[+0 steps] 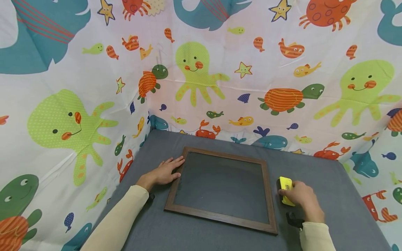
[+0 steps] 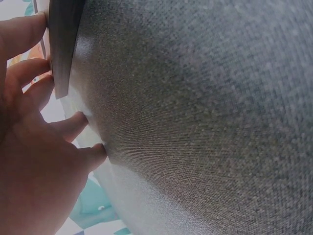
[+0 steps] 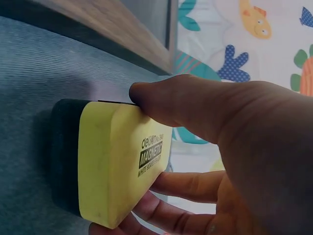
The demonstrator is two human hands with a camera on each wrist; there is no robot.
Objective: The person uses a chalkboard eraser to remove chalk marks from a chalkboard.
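A dark board (image 1: pixel 223 188) in a brown wooden frame lies on the grey cloth. My left hand (image 1: pixel 164 172) has its fingers stretched out, touching the frame's left side; in the left wrist view, thumb and fingertips meet the frame edge (image 2: pixel 63 49) while other fingers reach down toward the cloth. To the right of the board, my right hand (image 1: pixel 303 195) grips a yellow and black whiteboard eraser (image 1: pixel 285 183). The right wrist view shows the thumb along one long side of the eraser (image 3: pixel 127 156) and fingers around the other, its black face down by the cloth.
Grey cloth (image 1: pixel 144 233) covers the table around the board. White curtains (image 1: pixel 220 115) printed with sea animals rise behind and at both sides. A dark strap (image 1: pixel 295 220) shows at my right wrist.
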